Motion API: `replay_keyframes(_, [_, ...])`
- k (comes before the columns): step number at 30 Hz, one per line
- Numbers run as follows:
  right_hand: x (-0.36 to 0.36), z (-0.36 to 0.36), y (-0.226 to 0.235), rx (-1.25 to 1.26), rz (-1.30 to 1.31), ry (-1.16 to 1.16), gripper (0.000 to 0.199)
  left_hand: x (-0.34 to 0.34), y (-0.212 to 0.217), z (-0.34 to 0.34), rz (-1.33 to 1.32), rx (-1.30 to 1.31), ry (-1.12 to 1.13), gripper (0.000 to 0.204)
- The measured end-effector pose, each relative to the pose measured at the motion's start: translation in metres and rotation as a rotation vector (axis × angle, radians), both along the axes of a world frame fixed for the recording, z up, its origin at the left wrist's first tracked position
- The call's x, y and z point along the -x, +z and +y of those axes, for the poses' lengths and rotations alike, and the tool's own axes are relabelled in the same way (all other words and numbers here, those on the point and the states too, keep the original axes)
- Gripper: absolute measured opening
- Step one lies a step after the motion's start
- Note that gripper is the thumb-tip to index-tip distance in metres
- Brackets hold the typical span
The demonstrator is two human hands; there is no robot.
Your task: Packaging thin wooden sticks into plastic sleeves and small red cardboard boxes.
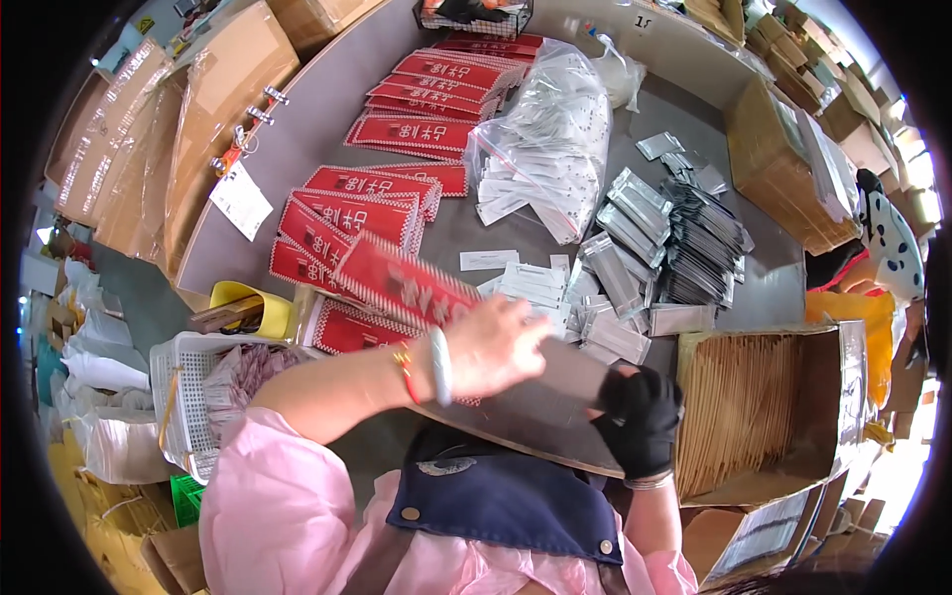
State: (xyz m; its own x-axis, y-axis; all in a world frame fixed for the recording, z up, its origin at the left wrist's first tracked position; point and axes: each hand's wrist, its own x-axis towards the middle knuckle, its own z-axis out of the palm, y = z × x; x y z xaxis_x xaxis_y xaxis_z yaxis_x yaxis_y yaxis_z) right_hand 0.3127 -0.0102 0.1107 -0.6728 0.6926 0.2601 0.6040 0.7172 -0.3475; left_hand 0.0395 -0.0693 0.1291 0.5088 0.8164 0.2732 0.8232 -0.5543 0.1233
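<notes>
Your left hand (pixel 496 345), bare and blurred, with a pale bangle and a red string at the wrist, reaches across the middle of the grey tabletop (pixel 327 109). Its fingers look loosely curled over a red packet (pixel 402 283) with white markings that lies tilted just above your wrist; the blur hides whether they grip it, so you cannot tell if the hand is closed on anything.

Your right hand (pixel 640 416) wears a black glove and is curled near the front edge of the tabletop, touching a flat grey sheet (pixel 540 407); whether it pinches the sheet is not clear.

More red packets (pixel 347 213) lie in overlapping rows running from beside your left hand up to the far edge. To their right sits a clear plastic bag (pixel 555 129) stuffed with small white sachets. Silver foil pouches (pixel 635 213) and a stack of dark pouches (pixel 704 248) lie between the bag and your right hand.

An open cardboard box (pixel 754 397) of thin wooden sticks stands just right of your gloved hand. A white plastic basket (pixel 183 397) sits low at your left, beside a yellow container (pixel 248 297). A white paper tag (pixel 240 198) hangs at the tabletop's left edge.
</notes>
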Motion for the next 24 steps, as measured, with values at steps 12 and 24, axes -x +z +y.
replay_keyframes(12, [0.009,-0.024,-0.033,0.121,-0.195,0.038,0.057,-0.012,-0.111,-0.076,-0.278,0.230,0.932,0.096])
replay_keyframes(24, [0.008,-0.025,-0.035,0.173,-0.213,0.159,0.057,-0.003,-0.122,-0.085,-0.440,0.236,0.884,0.102])
